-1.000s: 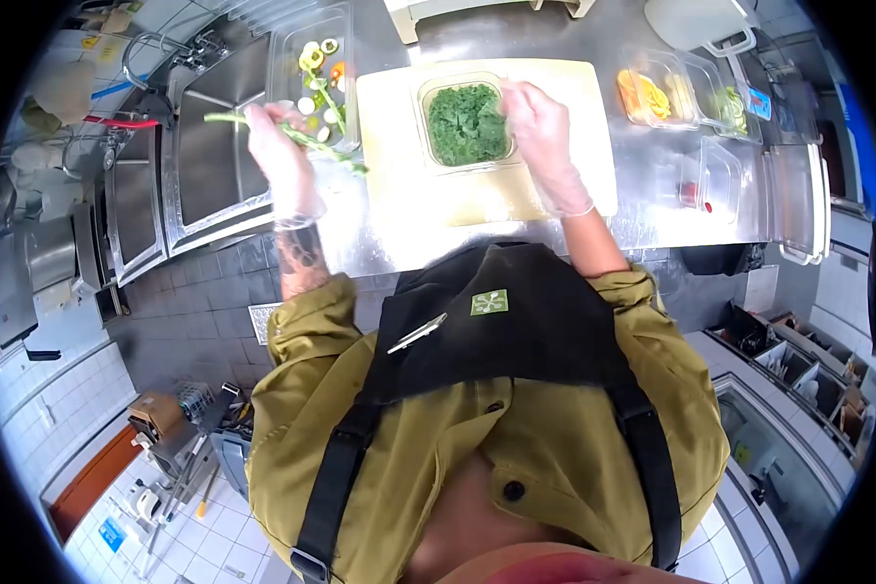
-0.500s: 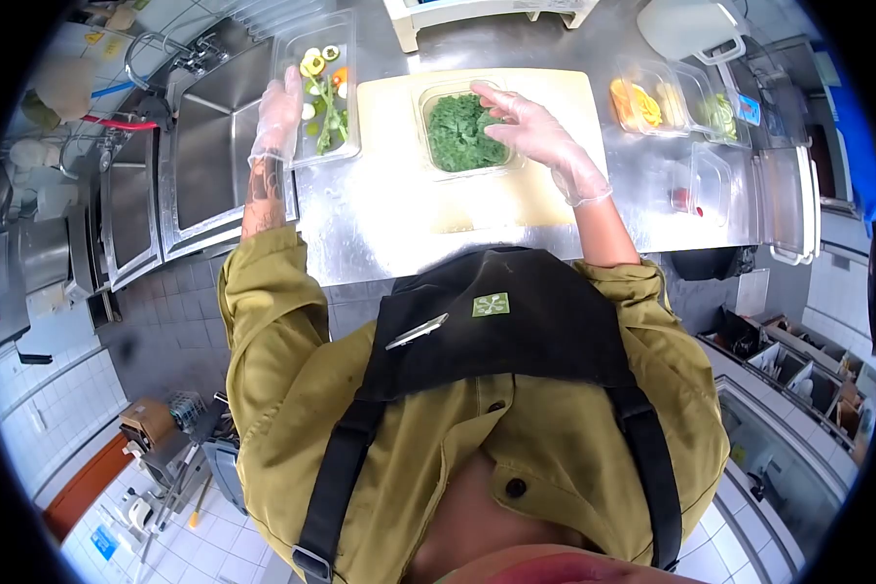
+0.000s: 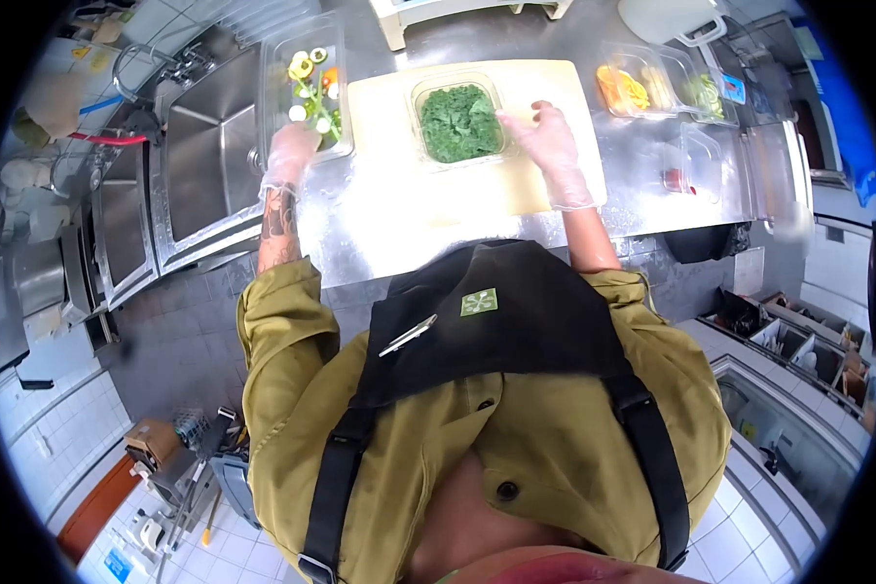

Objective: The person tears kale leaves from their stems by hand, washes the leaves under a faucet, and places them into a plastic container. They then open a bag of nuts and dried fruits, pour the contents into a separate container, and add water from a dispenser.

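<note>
The tub of chopped greens (image 3: 457,122) is still set on the cutting board (image 3: 477,190). The right hand (image 3: 550,141), spread open, has been drawn off it to just beside. The left hand (image 3: 290,151) has been lowered to the near rim of the scrap tray (image 3: 274,68); its grip cannot be told.

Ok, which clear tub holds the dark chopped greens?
The middle tub, on the cutting board beside the right hand. The scraps tub by the left hand holds mixed pieces; the far-right tubs hold orange ones.
</note>
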A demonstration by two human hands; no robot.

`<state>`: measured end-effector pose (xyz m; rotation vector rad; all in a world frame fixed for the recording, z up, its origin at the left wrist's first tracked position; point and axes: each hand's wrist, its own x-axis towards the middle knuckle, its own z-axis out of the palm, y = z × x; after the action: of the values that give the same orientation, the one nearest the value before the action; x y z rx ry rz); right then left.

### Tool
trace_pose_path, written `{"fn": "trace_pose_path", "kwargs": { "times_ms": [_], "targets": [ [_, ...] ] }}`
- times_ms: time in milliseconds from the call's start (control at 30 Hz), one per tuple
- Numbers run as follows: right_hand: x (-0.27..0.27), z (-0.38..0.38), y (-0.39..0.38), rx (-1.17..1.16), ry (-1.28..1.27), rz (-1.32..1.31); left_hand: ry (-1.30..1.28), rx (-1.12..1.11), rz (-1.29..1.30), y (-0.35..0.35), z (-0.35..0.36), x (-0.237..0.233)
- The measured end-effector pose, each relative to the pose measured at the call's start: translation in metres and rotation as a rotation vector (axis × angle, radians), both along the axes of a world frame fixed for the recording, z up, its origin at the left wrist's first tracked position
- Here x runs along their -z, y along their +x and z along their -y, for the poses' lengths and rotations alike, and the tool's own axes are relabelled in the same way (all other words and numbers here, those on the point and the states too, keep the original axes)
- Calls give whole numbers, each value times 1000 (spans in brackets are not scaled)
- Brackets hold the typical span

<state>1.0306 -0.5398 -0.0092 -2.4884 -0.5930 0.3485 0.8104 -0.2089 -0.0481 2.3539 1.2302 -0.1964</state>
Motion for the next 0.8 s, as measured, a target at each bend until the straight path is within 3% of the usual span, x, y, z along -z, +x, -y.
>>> {"fn": "trace_pose_path", "kwargs": {
  "times_ms": [67,167,267,333,367,433,467,567,667,800],
  "targets": [
    [20,7,1,22,-75,-143,69,-80,143,-3,11,-20],
    [40,20,-1,8,366,-919,107,-76,121,-9,-1,-3],
    [36,22,-17,-5,400,-762,189,-24,92,-6,-2,8],
    [32,17,-22,5,391,-663,320,46,244,2,25,-17],
    [39,14,-22,9,342,-530,211,77,369,10,43,-27],
    [41,11,-22,138,474,-690,-8,110,598,21,73,-43],
    [41,9,-23,184,538,-777,-94,137,589,26,72,-14],
    [43,38,-26,156,611,-722,3,197,605,45,146,-12],
    [27,96,-35,327,665,-794,-799,53,488,61,210,-40],
    [15,177,-34,514,716,-712,-1109,111,548,97,292,-39]
  ]
}}
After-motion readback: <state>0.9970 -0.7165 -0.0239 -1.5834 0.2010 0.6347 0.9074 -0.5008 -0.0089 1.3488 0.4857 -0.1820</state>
